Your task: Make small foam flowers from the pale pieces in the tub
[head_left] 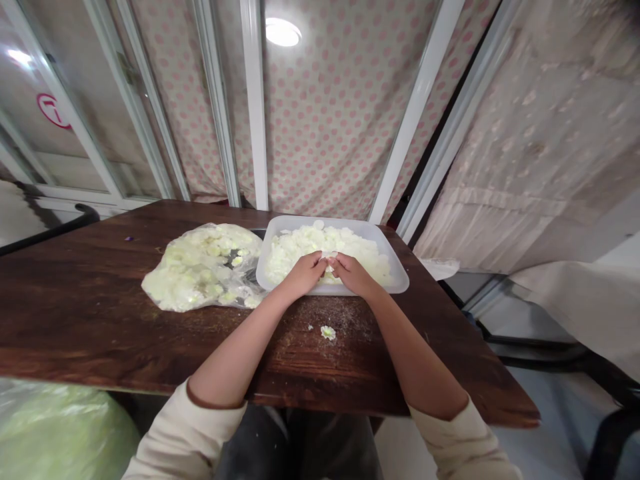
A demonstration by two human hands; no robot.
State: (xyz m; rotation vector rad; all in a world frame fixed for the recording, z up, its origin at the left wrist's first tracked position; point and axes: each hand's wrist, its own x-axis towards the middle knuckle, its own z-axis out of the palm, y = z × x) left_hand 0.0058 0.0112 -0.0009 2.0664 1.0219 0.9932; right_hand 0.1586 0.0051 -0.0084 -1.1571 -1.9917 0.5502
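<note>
While hands (306, 272), nearly closed, pinch white pc (329, 255) btwn them, tub (399, 275) just under.

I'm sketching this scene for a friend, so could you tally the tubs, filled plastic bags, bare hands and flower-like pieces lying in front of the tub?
Tubs: 1 (white tub)
Plastic bags: 2 (clear bag on the table, greenish bag at lower left)
Hands: 2 (left hand, right hand)
Flower-like pieces: 1 (pale piece)
Total: 6
</note>
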